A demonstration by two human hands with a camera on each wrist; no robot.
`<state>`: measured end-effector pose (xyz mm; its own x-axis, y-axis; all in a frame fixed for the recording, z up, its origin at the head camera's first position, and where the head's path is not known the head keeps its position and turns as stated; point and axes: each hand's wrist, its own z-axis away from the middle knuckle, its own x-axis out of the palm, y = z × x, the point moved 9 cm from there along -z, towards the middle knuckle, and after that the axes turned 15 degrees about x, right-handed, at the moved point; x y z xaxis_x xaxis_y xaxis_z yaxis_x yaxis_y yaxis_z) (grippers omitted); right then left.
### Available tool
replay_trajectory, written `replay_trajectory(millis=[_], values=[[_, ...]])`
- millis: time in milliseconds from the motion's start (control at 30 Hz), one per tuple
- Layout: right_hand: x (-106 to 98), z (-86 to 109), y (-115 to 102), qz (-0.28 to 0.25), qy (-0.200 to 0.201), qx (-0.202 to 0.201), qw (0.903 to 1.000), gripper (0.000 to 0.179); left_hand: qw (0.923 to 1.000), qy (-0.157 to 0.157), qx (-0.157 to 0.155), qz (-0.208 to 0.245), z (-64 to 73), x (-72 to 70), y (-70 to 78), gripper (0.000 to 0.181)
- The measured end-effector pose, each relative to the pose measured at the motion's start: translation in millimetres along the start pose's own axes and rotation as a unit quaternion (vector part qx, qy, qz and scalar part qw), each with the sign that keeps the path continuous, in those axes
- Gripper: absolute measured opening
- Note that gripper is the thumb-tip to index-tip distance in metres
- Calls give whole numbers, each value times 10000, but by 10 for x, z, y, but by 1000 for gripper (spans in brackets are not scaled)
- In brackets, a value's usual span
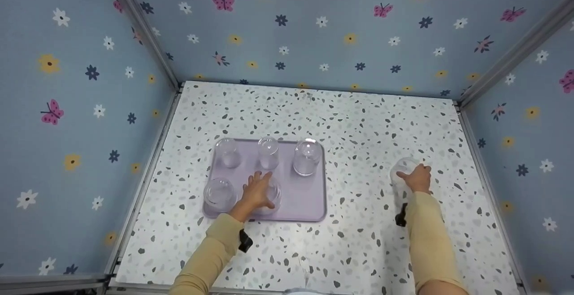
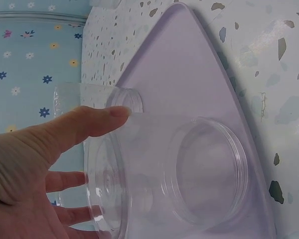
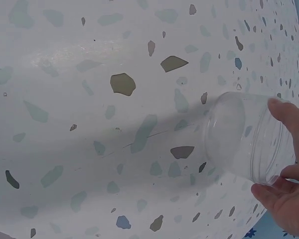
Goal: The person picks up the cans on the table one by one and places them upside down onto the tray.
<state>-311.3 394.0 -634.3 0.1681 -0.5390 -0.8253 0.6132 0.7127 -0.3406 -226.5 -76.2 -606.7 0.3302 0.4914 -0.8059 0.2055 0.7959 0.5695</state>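
Observation:
My left hand [image 1: 257, 193] is over a clear jar [image 2: 209, 172] that stands on a lilac tray [image 1: 302, 205]. In the left wrist view its thumb lies along the jar's upper edge, and its spread fingers are beside the jar's top rim; whether they press on it is hard to see. Off to the right, my right hand [image 1: 418, 179] holds another clear jar [image 3: 234, 132] by its rim, the thumb on one side and bent fingers on the other. That jar is at the speckled tabletop, its shadow beside it.
More clear containers stand on the tray: one at the front left [image 1: 219, 195], and a back row with left [image 1: 228, 155], middle [image 1: 268, 154] and right [image 1: 307, 157] ones. Patterned blue panels [image 1: 305, 30] enclose the speckled table [image 1: 354, 187] at the back and sides.

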Motion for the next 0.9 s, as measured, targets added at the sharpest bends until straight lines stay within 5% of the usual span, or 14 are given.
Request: replay_trajectory(millis=[400, 900], values=[[-103, 76, -92, -338, 402, -368, 9979, 81, 10000, 16, 28, -61, 2, -37, 34, 102], [-221, 194, -226, -641, 767, -705, 9925, 88, 9976, 678, 77, 122, 7, -143, 87, 80]])
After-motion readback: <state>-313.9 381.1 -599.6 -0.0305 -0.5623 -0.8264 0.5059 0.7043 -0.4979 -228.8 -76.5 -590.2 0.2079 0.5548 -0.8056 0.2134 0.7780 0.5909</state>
